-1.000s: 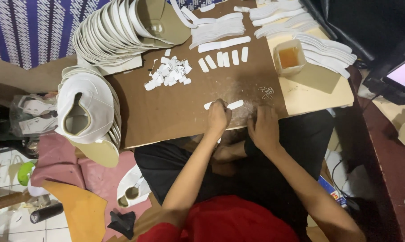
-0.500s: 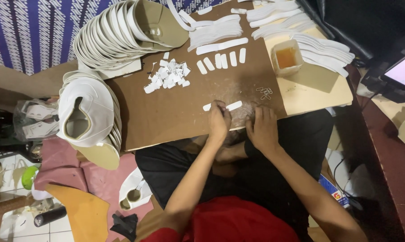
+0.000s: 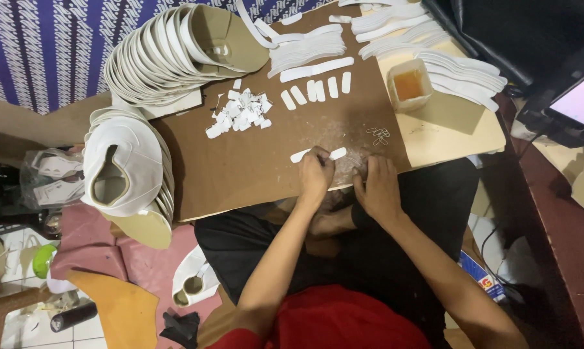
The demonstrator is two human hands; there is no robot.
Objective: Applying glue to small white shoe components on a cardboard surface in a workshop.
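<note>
My left hand [image 3: 316,174] presses its fingertips down on a short white strip [image 3: 337,153] that lies on the brown board [image 3: 253,168] across my lap. The strip's two ends stick out on either side of the fingers. My right hand [image 3: 377,189] rests flat on the board's near edge just to the right, fingers spread, holding nothing. A few small metal clips [image 3: 380,135] lie a little beyond it.
On the board are a heap of small white scraps [image 3: 238,113], a row of short white strips [image 3: 318,90], long white strips [image 3: 305,45] and a cup of amber glue [image 3: 409,86]. Stacked white shoe uppers [image 3: 169,55] and another stack [image 3: 125,174] stand at the left. A dark screen [image 3: 579,103] is at the right.
Both hands stay on the same spot at the board's near edge, the left still on the strip. Only the view has shifted slightly.
</note>
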